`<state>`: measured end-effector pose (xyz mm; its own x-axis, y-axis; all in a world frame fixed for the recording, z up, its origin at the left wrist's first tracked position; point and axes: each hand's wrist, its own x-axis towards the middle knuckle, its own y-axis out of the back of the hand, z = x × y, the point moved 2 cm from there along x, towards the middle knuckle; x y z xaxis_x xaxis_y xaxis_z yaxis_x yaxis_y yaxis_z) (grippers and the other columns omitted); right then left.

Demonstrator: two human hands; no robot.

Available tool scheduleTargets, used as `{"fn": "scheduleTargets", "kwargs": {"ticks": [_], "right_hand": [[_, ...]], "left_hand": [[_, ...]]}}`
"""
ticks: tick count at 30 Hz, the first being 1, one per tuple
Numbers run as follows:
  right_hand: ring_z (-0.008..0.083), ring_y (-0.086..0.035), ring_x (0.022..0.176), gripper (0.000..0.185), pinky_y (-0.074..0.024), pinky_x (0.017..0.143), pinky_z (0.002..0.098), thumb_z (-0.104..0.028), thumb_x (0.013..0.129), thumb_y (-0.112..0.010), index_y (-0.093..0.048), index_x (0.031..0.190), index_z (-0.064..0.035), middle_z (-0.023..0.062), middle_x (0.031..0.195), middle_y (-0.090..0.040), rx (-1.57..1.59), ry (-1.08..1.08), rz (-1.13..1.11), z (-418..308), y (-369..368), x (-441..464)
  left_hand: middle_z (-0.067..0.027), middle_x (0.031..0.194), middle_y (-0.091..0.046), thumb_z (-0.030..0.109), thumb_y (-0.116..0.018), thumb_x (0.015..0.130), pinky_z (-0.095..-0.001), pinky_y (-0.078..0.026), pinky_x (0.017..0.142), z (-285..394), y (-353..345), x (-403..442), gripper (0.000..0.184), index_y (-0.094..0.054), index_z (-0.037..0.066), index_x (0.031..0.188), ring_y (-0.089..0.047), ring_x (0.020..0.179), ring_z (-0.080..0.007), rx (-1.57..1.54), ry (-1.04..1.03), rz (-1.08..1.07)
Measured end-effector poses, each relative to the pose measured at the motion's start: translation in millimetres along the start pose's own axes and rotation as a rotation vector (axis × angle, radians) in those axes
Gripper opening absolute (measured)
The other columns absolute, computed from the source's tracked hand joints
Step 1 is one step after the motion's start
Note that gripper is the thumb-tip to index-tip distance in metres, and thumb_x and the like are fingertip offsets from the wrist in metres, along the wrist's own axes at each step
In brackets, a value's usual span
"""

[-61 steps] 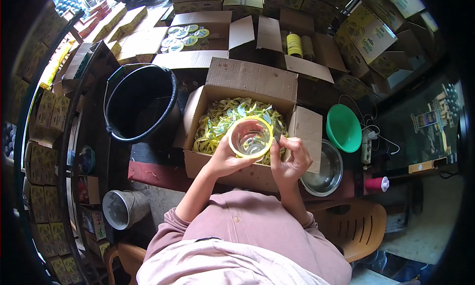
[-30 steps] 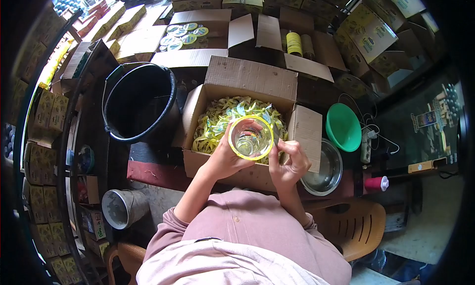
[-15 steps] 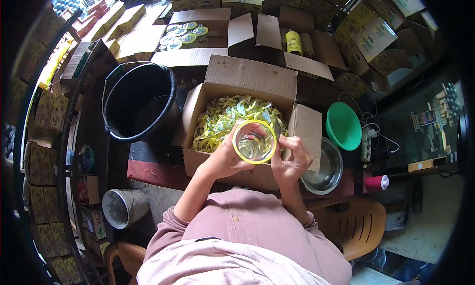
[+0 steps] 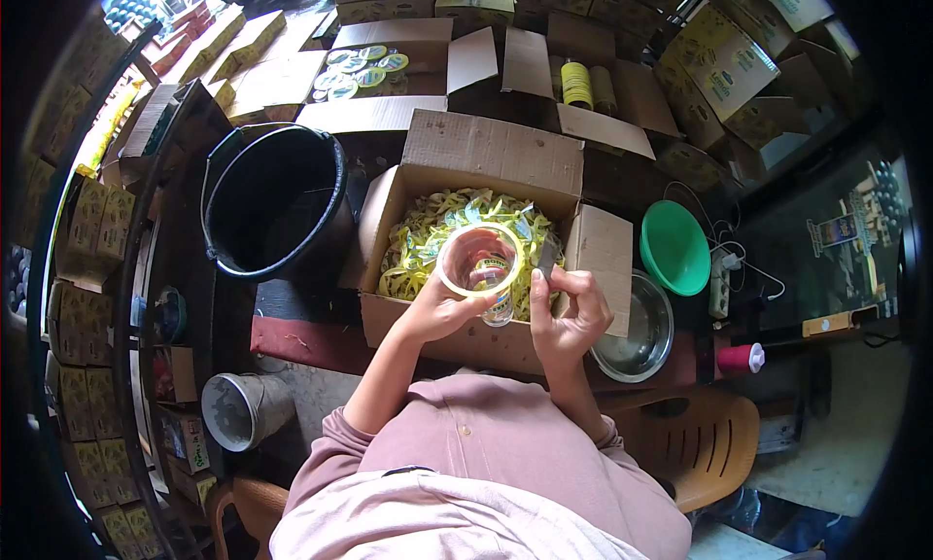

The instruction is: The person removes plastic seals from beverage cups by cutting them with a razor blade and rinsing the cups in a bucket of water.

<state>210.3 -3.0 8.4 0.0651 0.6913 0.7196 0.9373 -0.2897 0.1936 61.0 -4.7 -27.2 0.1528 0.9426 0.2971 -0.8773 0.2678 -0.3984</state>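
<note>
My left hand (image 4: 437,309) is closed around a clear plastic cup (image 4: 478,290), whose mouth faces up toward me; its rim looks yellowish and a printed label shows through. Beside it, my right hand (image 4: 571,312) pinches a small dark, flat piece (image 4: 547,253), perhaps a blade, between thumb and fingers, slightly apart from the cup. Both hands are over the front of an open cardboard box (image 4: 494,144). Yellow-green printed wrapper strips (image 4: 413,234) fill that box, partly hidden behind the cup.
A black bucket (image 4: 225,254) stands left of the box. To the right are a clear bowl (image 4: 653,351), a green bowl (image 4: 674,249), a power strip (image 4: 719,290) and a pink thread spool (image 4: 741,359). Behind, open cartons hold round lids (image 4: 369,76) and yellow rolls (image 4: 576,86).
My left hand has tilted and turned the cup, moving its rim left and up, so the label and base now show. My right hand stays nearly in place with the dark piece.
</note>
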Motion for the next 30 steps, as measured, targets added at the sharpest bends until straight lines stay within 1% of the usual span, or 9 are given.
{"fn": "scheduleTargets", "kwargs": {"ticks": [3,6,9,12,15,18,22,27,30], "right_hand": [[0.0121,-0.054,0.059,0.014,-0.0427,0.053,0.0229,0.006,0.068,-0.066,-0.057,0.077,0.0006,0.0064,0.068,-0.056,-0.012,0.033,-0.035,-6.8,-1.2,-1.7],[0.017,-0.06,0.058,0.015,-0.0472,0.053,0.0271,0.004,0.067,-0.066,-0.06,0.079,-0.0021,0.0083,0.066,-0.059,-0.046,0.035,-0.054,-10.8,-3.2,-1.9],[0.0179,-0.059,0.059,0.016,-0.0477,0.054,0.0278,0.005,0.066,-0.066,-0.06,0.079,-0.0022,0.0081,0.066,-0.058,-0.076,0.069,-0.059,-11.9,-4.7,-2.1],[0.0184,-0.059,0.059,0.018,-0.0479,0.055,0.0279,0.005,0.066,-0.066,-0.061,0.081,-0.0027,0.0077,0.067,-0.058,-0.081,0.091,-0.052,-11.3,-5.8,-3.5],[0.0174,-0.058,0.06,0.015,-0.0456,0.054,0.0263,0.004,0.066,-0.066,-0.06,0.079,-0.0016,0.0083,0.069,-0.058,-0.122,0.118,-0.034,-13.4,-6.0,-1.6],[0.0177,-0.058,0.06,0.022,-0.0481,0.055,0.028,0.005,0.065,-0.067,-0.062,0.084,-0.0042,0.0067,0.068,-0.058,-0.16,0.163,-0.023,-14.0,-6.9,1.9],[0.0176,-0.059,0.06,0.022,-0.0479,0.055,0.0275,0.005,0.065,-0.067,-0.062,0.084,-0.0042,0.0068,0.068,-0.058,-0.191,0.135,-0.031,-12.4,-6.5,6.0],[0.0179,-0.06,0.06,0.019,-0.048,0.054,0.0274,0.005,0.065,-0.067,-0.062,0.082,-0.0035,0.0085,0.069,-0.06,-0.062,0.06,-0.074,-1.2,-6.9,9.6],[0.0181,-0.061,0.061,0.018,-0.0482,0.055,0.0273,0.005,0.066,-0.067,-0.061,0.081,-0.0031,0.0092,0.069,-0.061,-0.094,0.045,-0.031,-2.4,-7.0,9.6]], "left_hand": [[-0.0081,0.122,-0.037,0.001,-0.065,0.072,-0.0333,-0.038,0.093,0.1,0.3,-0.2,0.066,-0.029,0.004,0.127,-0.038,0.116,-0.0172,0.039,-0.024,0.006],[-0.0075,0.123,-0.036,0.001,-0.066,0.071,-0.0334,-0.039,0.093,-3.5,2.4,-0.1,0.067,-0.029,0.005,0.127,-0.037,0.117,-0.0174,0.035,-0.048,0.004],[-0.007,0.121,-0.038,0.0,-0.067,0.07,-0.0336,-0.04,0.092,-2.6,-0.6,-0.2,0.07,-0.028,0.006,0.128,-0.039,0.115,-0.0177,0.079,-0.098,-0.011],[-0.0065,0.118,-0.039,-0.001,-0.069,0.069,-0.0329,-0.041,0.091,-7.2,-1.1,-0.9,0.069,-0.03,0.006,0.126,-0.042,0.113,-0.0179,0.081,-0.06,0.065],[-0.0063,0.115,-0.04,-0.001,-0.069,0.068,-0.0321,-0.041,0.09,-5.3,-2.8,0.0,0.067,-0.032,0.006,0.123,-0.044,0.11,-0.0178,0.138,-0.076,0.066],[-0.0072,0.113,-0.041,-0.001,-0.071,0.065,-0.0319,-0.042,0.09,-2.5,-3.9,0.4,0.066,-0.034,0.005,0.12,-0.044,0.11,-0.0186,0.15,-0.061,0.076],[-0.0092,0.109,-0.041,0.001,-0.074,0.058,-0.0325,-0.041,0.092,0.6,-1.3,-0.1,0.068,-0.038,0.003,0.116,-0.046,0.108,-0.0199,0.495,-0.116,0.024],[-0.0095,0.111,-0.044,0.002,-0.07,0.065,-0.0318,-0.039,0.093,0.1,-0.5,2.9,0.062,-0.038,0.002,0.118,-0.045,0.11,-0.0181,0.252,-0.052,0.038],[-0.0097,0.113,-0.046,0.001,-0.067,0.069,-0.0315,-0.038,0.094,0.9,-2.4,4.4,0.062,-0.036,0.002,0.122,-0.044,0.111,-0.0173,0.146,-0.029,0.06]]}}
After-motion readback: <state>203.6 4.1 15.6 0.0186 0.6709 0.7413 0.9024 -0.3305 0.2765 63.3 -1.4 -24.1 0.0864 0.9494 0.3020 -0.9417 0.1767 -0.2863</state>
